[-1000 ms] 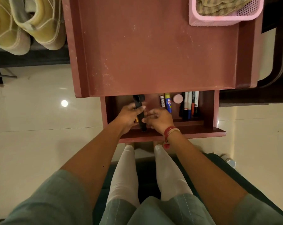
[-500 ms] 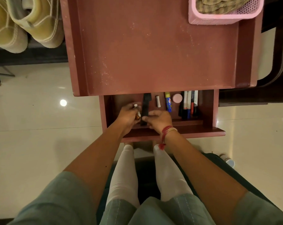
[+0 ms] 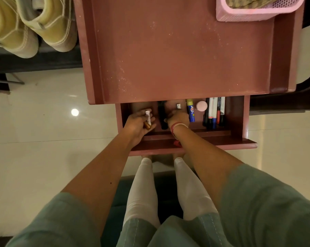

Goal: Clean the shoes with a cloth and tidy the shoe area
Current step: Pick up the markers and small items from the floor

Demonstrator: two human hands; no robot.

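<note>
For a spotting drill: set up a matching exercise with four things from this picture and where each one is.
Things:
1 pink basket
2 shoes
3 markers
4 white-and-gold tube

Places:
A in the left hand
B right end of the open drawer
C far right corner of the table
D dark rack left of the table

Pairs: 1-C; 2-D; 3-B; 4-A

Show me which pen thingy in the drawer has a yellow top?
The blue stick beside the round pink lid; the markers further right show no yellow.
</note>
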